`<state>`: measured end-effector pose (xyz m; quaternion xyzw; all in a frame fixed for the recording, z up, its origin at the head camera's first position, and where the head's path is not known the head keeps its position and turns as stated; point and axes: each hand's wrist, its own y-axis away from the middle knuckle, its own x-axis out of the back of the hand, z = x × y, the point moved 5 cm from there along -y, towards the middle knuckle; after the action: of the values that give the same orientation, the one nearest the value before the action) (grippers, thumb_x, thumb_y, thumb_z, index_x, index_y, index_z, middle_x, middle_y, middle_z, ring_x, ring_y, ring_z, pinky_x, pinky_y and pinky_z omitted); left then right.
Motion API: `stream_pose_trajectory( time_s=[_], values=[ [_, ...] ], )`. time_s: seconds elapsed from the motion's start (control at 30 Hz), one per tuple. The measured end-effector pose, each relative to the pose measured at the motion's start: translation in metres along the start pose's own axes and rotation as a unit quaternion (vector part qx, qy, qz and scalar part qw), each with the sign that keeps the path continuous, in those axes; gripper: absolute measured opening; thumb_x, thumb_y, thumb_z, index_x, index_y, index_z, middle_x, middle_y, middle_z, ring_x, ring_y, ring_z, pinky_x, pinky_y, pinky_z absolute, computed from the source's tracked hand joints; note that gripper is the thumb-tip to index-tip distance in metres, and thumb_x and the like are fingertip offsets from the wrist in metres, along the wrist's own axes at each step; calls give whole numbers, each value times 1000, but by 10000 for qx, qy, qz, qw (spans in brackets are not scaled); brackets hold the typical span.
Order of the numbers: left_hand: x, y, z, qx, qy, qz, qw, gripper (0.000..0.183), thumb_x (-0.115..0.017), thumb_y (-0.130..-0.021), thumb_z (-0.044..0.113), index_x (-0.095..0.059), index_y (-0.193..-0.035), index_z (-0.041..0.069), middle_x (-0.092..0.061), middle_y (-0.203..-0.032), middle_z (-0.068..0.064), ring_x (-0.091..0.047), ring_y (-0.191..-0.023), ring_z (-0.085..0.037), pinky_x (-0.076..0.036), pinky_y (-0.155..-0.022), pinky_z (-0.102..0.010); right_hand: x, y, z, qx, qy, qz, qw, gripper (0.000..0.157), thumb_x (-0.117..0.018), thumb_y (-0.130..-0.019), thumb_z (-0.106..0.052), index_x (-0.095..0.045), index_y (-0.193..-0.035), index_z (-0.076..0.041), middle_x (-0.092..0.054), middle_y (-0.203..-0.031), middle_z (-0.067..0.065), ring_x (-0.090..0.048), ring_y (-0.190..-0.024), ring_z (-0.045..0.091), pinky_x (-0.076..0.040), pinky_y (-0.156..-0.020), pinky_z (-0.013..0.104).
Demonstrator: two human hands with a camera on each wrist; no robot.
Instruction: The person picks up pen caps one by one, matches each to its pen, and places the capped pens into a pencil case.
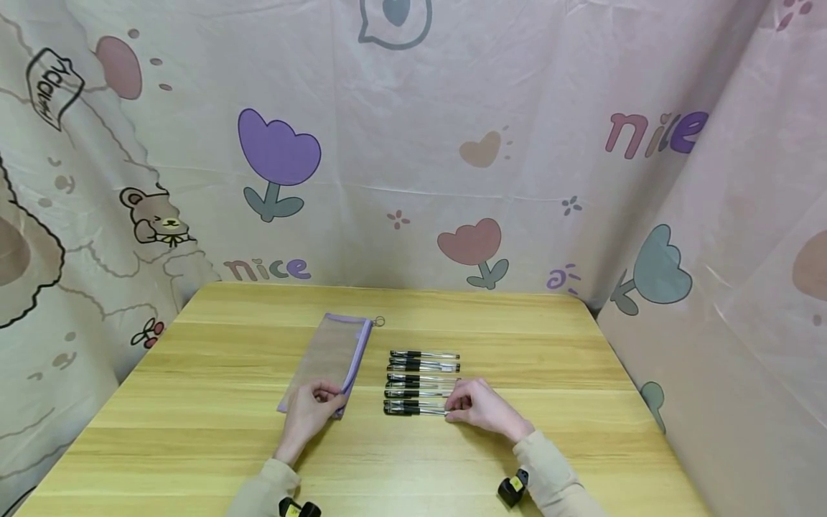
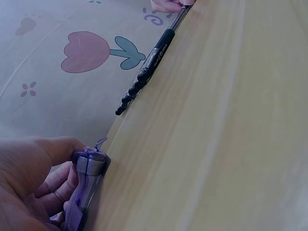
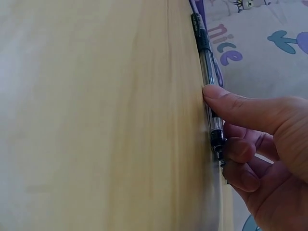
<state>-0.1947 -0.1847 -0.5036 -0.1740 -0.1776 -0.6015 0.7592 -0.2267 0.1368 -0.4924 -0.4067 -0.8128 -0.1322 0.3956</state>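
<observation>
A flat mesh pencil pouch (image 1: 326, 352) with a purple zipper edge lies slanted on the table, its metal ring at the far end. My left hand (image 1: 310, 411) pinches the pouch's near zipper corner; in the left wrist view the zipper end (image 2: 91, 166) sits against the thumb and curled fingers. To the right of the pouch, several clear gel pens with black caps (image 1: 423, 365) lie side by side in a column. My right hand (image 1: 481, 407) grips the clear end of the nearest pen (image 1: 413, 411). In the right wrist view the thumb lies on that pen's barrel (image 3: 208, 67).
The wooden table (image 1: 549, 345) extends around both hands. A printed curtain (image 1: 388, 165) hangs behind it and along both sides. Small black devices (image 1: 513, 488) are strapped at the wrists.
</observation>
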Motion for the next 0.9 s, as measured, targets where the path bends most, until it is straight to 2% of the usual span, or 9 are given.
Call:
stream_pose_trajectory(
  time_s=[0.5,0.77,0.9],
  values=[
    [1,1,1,-14,-84,15,10000,13,-80,-78,8,-73,-87,3,-71,-75,-5,-56,-65,-4,-44,-62,-18,0,-1,-1,-9,138,57,9999,6,-78,-87,-16,-79,-88,-10,-63,-77,-7,-45,-65,-4,-41,-58,15],
    [0,0,0,29,-114,48,9999,13,-80,-77,9,-75,-88,4,-70,-73,-3,-55,-62,-2,-44,-61,-18,1,-1,-2,255,230,154,9993,7,-78,-87,-17,-78,-87,-9,-65,-77,-7,-45,-66,-6,-41,-57,15],
    [0,0,0,21,-115,39,9999,14,-80,-77,9,-75,-88,3,-71,-73,-3,-55,-62,-2,-44,-61,-18,1,-1,-3,170,173,88,9997,5,-78,-87,-16,-78,-88,-11,-65,-78,-8,-45,-65,-6,-41,-57,15]
  ],
)
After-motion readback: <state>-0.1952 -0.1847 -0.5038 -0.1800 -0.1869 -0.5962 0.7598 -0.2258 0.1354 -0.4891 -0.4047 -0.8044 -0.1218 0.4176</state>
